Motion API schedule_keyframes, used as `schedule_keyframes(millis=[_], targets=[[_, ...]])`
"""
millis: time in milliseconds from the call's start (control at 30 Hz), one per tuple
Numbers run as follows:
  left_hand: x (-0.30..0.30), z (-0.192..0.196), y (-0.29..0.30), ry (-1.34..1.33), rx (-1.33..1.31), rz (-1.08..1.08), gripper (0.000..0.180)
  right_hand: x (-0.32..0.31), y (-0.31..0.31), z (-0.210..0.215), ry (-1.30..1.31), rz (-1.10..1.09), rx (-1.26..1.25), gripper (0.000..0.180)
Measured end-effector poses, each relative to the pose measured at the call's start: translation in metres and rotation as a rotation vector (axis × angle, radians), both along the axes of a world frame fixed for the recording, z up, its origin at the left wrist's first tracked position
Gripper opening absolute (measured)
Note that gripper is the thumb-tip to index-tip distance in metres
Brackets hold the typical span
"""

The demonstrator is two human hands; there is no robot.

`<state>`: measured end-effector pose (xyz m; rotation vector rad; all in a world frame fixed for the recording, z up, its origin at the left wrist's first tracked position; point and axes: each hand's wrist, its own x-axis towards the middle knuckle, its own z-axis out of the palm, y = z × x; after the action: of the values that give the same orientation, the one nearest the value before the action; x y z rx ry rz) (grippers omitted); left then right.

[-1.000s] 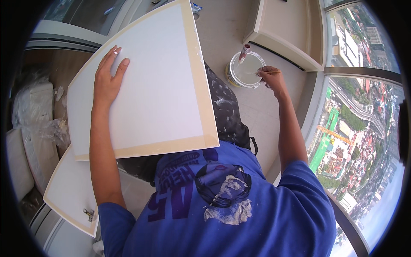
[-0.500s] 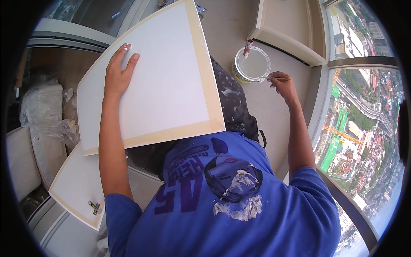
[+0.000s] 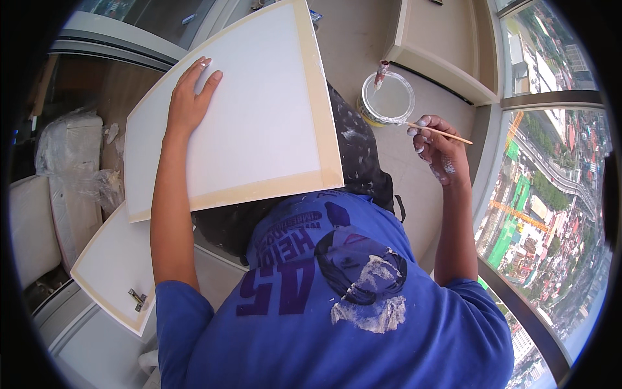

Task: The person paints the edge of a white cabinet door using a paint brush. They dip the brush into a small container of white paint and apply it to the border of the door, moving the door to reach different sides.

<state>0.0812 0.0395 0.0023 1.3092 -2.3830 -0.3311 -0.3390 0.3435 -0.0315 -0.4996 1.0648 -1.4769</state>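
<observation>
Nearest, at the lower left, a second white panel (image 3: 113,272) lies flat with a small metal hinge (image 3: 137,299) near its close edge. Above it, resting on the person's dark, paint-spattered lap, is the large white panel (image 3: 240,110) with a cream unpainted border along its right and near edges. The left hand (image 3: 190,97) lies flat and open on this panel's far left part, fingers spread, pressing rather than gripping. To the right, the right hand (image 3: 437,150), flecked with white, pinches the thin wooden handle of a brush (image 3: 435,131) between its fingers; the handle's end points right. Just beyond it on the floor stands a round tub (image 3: 387,98) holding white paint, with a yellowish band low on its side and another brush (image 3: 380,72) propped at its far rim. At the far left lie plastic-wrapped white bundles (image 3: 65,155). Since half a second ago the right hand has drawn back from the tub's rim toward the person, while the left hand has stayed flat on the panel.
</observation>
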Motion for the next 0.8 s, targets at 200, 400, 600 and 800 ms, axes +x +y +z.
schedule_keyframes(millis=[200, 400, 600, 800], targets=[[0.002, -0.005, -0.003, -0.005, -0.017, 0.017, 0.056, 0.03, -0.003, 0.057, 0.078, 0.127, -0.199, 0.016], [0.005, -0.008, -0.005, -0.01, -0.032, 0.014, 0.055, 0.055, -0.004, 0.092, 0.254, 0.179, -0.285, 0.01], [0.005, -0.008, -0.003, -0.031, -0.042, 0.039, 0.057, 0.067, -0.007, 0.109, 0.367, 0.259, -0.263, 0.01], [0.01, -0.013, -0.007, -0.015, -0.044, 0.031, 0.065, 0.066, -0.014, 0.107, 0.447, 0.283, -0.238, 0.01]])
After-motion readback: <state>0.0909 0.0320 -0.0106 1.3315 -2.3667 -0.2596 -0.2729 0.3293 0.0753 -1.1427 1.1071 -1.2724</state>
